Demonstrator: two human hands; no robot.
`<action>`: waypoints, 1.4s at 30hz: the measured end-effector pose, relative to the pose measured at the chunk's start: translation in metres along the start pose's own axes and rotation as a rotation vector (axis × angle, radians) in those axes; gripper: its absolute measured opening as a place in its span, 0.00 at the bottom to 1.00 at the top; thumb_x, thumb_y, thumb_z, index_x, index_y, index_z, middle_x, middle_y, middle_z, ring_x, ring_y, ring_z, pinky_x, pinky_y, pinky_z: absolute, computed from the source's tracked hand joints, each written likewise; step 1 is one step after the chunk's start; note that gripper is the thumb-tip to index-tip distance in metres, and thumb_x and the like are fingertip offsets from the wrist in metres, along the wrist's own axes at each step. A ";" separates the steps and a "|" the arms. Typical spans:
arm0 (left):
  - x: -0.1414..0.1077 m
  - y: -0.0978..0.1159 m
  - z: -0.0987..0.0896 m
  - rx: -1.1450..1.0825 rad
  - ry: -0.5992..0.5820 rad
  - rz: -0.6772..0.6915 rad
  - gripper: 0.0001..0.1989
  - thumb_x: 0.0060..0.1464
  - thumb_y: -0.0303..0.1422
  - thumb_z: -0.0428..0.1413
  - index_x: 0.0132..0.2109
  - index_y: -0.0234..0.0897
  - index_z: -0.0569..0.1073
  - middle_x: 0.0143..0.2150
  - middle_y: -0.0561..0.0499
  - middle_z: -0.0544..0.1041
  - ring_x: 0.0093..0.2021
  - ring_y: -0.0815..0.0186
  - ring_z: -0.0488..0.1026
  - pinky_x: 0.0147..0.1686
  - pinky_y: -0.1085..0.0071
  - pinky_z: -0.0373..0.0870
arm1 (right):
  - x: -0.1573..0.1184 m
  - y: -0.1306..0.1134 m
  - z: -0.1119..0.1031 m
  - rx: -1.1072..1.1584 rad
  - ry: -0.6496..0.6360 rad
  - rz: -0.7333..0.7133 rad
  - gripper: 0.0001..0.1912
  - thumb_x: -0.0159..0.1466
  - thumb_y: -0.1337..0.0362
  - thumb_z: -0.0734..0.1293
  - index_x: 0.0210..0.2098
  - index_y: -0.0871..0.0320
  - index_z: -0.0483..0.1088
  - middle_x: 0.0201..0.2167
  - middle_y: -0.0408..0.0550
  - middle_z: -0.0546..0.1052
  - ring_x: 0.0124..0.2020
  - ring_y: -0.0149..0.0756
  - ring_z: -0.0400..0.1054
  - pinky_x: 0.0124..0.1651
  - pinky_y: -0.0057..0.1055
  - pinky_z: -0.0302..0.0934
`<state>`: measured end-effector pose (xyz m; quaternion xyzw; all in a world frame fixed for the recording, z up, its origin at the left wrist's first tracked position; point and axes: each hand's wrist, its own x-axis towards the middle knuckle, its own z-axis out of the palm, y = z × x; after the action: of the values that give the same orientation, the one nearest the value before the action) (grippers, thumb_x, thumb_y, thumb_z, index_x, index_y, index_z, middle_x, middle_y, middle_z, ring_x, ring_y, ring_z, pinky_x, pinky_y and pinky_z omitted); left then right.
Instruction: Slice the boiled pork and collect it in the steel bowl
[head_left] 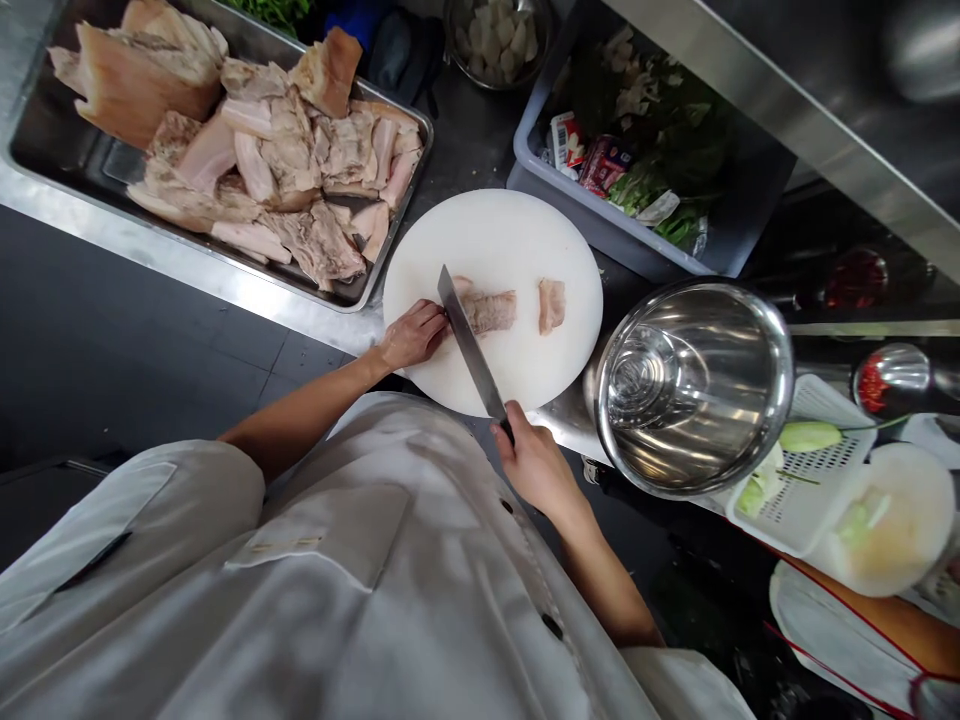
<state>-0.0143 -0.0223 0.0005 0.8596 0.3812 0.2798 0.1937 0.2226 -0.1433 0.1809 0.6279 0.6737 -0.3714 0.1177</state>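
Observation:
My right hand (536, 465) is closed round the dark handle of a kitchen knife (474, 350) with a long, broad blade. The blade slants over a round white cutting board (517, 230), up and left across the end of a strip of cooked pork (491, 312). At the board's left side my left hand (412, 335) has its fingers curled together against the pork's end, close beside the blade. The fingertips and the end they hold are partly hidden. A separate cut piece of pork (551, 306) lies to the right on the board.
A metal tray (420, 150) of large pork pieces stands at upper left. Behind the board are a grey bin (622, 240) with greens and packets, and a bowl (496, 45) of pale chunks. At right stand a big steel bowl (697, 390), a white basket (810, 520) and another person's arm (900, 625).

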 end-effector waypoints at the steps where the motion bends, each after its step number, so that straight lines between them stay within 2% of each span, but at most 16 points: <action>1: 0.000 -0.001 0.000 -0.007 0.001 -0.001 0.08 0.68 0.29 0.49 0.45 0.37 0.74 0.43 0.42 0.74 0.47 0.56 0.71 0.50 0.54 0.74 | -0.002 0.000 0.000 -0.005 -0.012 0.000 0.15 0.76 0.61 0.57 0.59 0.59 0.64 0.29 0.48 0.78 0.31 0.45 0.73 0.32 0.32 0.50; 6: 0.000 -0.002 -0.001 -0.031 -0.017 0.019 0.08 0.66 0.28 0.50 0.45 0.37 0.74 0.43 0.42 0.74 0.48 0.55 0.70 0.50 0.54 0.74 | 0.037 -0.015 0.008 0.010 0.051 -0.040 0.17 0.77 0.61 0.55 0.60 0.60 0.63 0.38 0.55 0.80 0.37 0.47 0.73 0.35 0.33 0.53; 8: 0.000 -0.002 -0.001 -0.007 -0.023 0.027 0.09 0.66 0.27 0.49 0.45 0.37 0.74 0.42 0.42 0.74 0.47 0.56 0.70 0.48 0.55 0.74 | 0.033 -0.012 0.008 0.028 0.046 -0.037 0.17 0.77 0.61 0.55 0.61 0.60 0.63 0.38 0.54 0.80 0.37 0.47 0.73 0.36 0.33 0.53; 12: 0.000 -0.003 0.000 0.006 -0.032 0.028 0.09 0.65 0.27 0.49 0.44 0.37 0.75 0.41 0.43 0.74 0.46 0.56 0.71 0.48 0.54 0.75 | 0.009 -0.003 0.009 0.037 -0.053 0.019 0.17 0.76 0.61 0.57 0.61 0.57 0.63 0.33 0.50 0.79 0.35 0.46 0.73 0.35 0.32 0.53; 14: -0.001 -0.004 -0.001 -0.013 -0.043 0.036 0.10 0.65 0.26 0.50 0.45 0.37 0.75 0.42 0.42 0.75 0.47 0.55 0.72 0.50 0.53 0.75 | 0.023 -0.007 0.014 0.023 -0.024 0.010 0.17 0.76 0.61 0.56 0.61 0.58 0.64 0.36 0.53 0.80 0.38 0.47 0.74 0.37 0.33 0.55; 16: -0.001 -0.004 -0.004 -0.028 -0.059 0.048 0.11 0.65 0.25 0.49 0.47 0.37 0.76 0.44 0.42 0.76 0.50 0.55 0.72 0.51 0.53 0.75 | 0.049 -0.016 0.018 0.012 0.052 -0.017 0.18 0.76 0.62 0.54 0.61 0.62 0.63 0.43 0.58 0.81 0.41 0.49 0.75 0.39 0.34 0.56; 18: -0.002 -0.004 -0.007 -0.026 -0.067 0.064 0.13 0.65 0.24 0.48 0.48 0.37 0.75 0.46 0.42 0.76 0.51 0.56 0.72 0.52 0.54 0.75 | 0.066 -0.022 0.017 0.010 0.094 -0.036 0.19 0.77 0.62 0.53 0.62 0.64 0.62 0.44 0.61 0.80 0.42 0.50 0.75 0.39 0.35 0.56; 20: -0.003 -0.004 -0.008 -0.018 -0.061 0.070 0.13 0.65 0.23 0.48 0.49 0.37 0.75 0.47 0.42 0.77 0.51 0.56 0.72 0.52 0.55 0.76 | 0.057 -0.019 0.011 0.007 0.082 -0.041 0.19 0.77 0.61 0.54 0.61 0.64 0.62 0.39 0.58 0.81 0.39 0.50 0.74 0.38 0.34 0.55; 23: -0.005 -0.004 -0.007 -0.038 -0.033 0.043 0.12 0.66 0.24 0.49 0.49 0.37 0.75 0.47 0.41 0.77 0.51 0.55 0.72 0.51 0.55 0.76 | 0.016 -0.008 -0.001 0.010 0.004 -0.009 0.17 0.76 0.60 0.56 0.60 0.59 0.63 0.31 0.50 0.79 0.34 0.48 0.73 0.34 0.33 0.52; 25: -0.005 -0.005 -0.005 -0.046 -0.023 0.029 0.11 0.66 0.25 0.50 0.48 0.38 0.75 0.46 0.41 0.77 0.51 0.55 0.72 0.50 0.54 0.76 | 0.001 -0.006 -0.005 0.012 -0.039 0.016 0.16 0.76 0.60 0.57 0.60 0.58 0.63 0.29 0.49 0.78 0.32 0.46 0.72 0.33 0.32 0.50; 31: -0.003 -0.007 -0.005 -0.012 -0.043 0.066 0.11 0.66 0.25 0.48 0.47 0.38 0.75 0.44 0.43 0.75 0.49 0.56 0.72 0.49 0.55 0.76 | 0.025 -0.018 0.000 0.016 0.013 -0.006 0.16 0.77 0.61 0.56 0.60 0.59 0.63 0.38 0.54 0.80 0.38 0.47 0.73 0.36 0.33 0.52; 36: -0.004 -0.007 -0.002 -0.023 -0.030 0.050 0.11 0.65 0.24 0.49 0.46 0.38 0.75 0.42 0.43 0.75 0.48 0.56 0.72 0.49 0.55 0.75 | 0.007 -0.006 0.007 0.025 -0.066 0.012 0.16 0.76 0.61 0.57 0.60 0.59 0.64 0.31 0.50 0.78 0.35 0.47 0.73 0.35 0.33 0.52; 40: -0.004 -0.007 -0.003 -0.035 -0.034 0.046 0.11 0.66 0.24 0.48 0.44 0.39 0.75 0.43 0.43 0.75 0.48 0.57 0.72 0.49 0.56 0.75 | 0.051 -0.020 0.019 0.027 0.065 -0.026 0.17 0.76 0.63 0.55 0.60 0.60 0.64 0.41 0.57 0.80 0.40 0.47 0.74 0.39 0.34 0.56; 42: -0.004 -0.006 -0.005 -0.046 -0.028 0.045 0.11 0.67 0.25 0.48 0.44 0.39 0.75 0.43 0.44 0.76 0.47 0.57 0.72 0.48 0.56 0.75 | 0.064 -0.025 0.019 0.040 0.098 -0.035 0.17 0.77 0.62 0.54 0.60 0.61 0.63 0.41 0.57 0.80 0.40 0.49 0.74 0.39 0.35 0.57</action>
<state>-0.0225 -0.0208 -0.0004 0.8671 0.3523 0.2808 0.2125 0.1821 -0.1053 0.1368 0.6357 0.6820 -0.3555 0.0655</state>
